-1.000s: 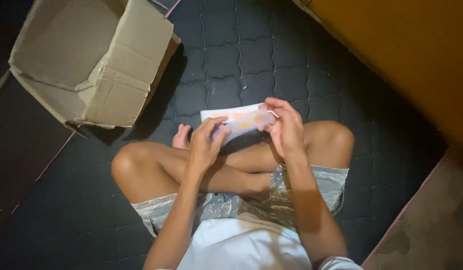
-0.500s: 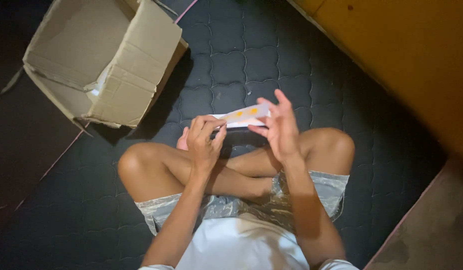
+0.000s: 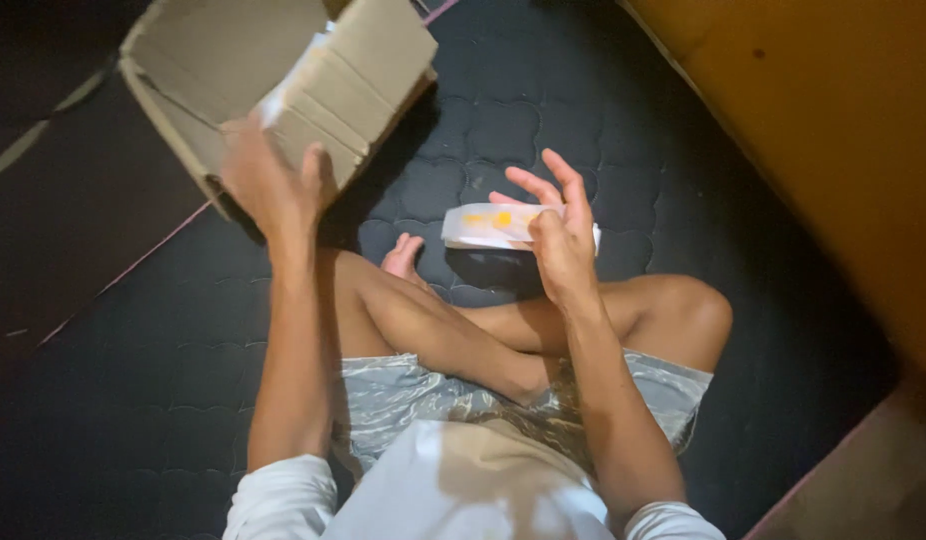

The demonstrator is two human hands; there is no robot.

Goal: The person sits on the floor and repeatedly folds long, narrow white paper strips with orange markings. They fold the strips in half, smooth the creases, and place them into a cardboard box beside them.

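Head view, asker: What is on the left?
Describer: An open cardboard box (image 3: 233, 70) sits on a dark quilted mat (image 3: 583, 110). The left hand (image 3: 273, 185) reaches to its near flap, fingers spread; whether it grips is unclear.
Asker: And right?
Describer: The right hand (image 3: 561, 240) loosely pinches a small white packet with orange marks (image 3: 488, 225), above crossed legs (image 3: 483, 330).

A dark quilted mattress (image 3: 603, 110) carries an open cardboard box (image 3: 233, 70) and the seated person
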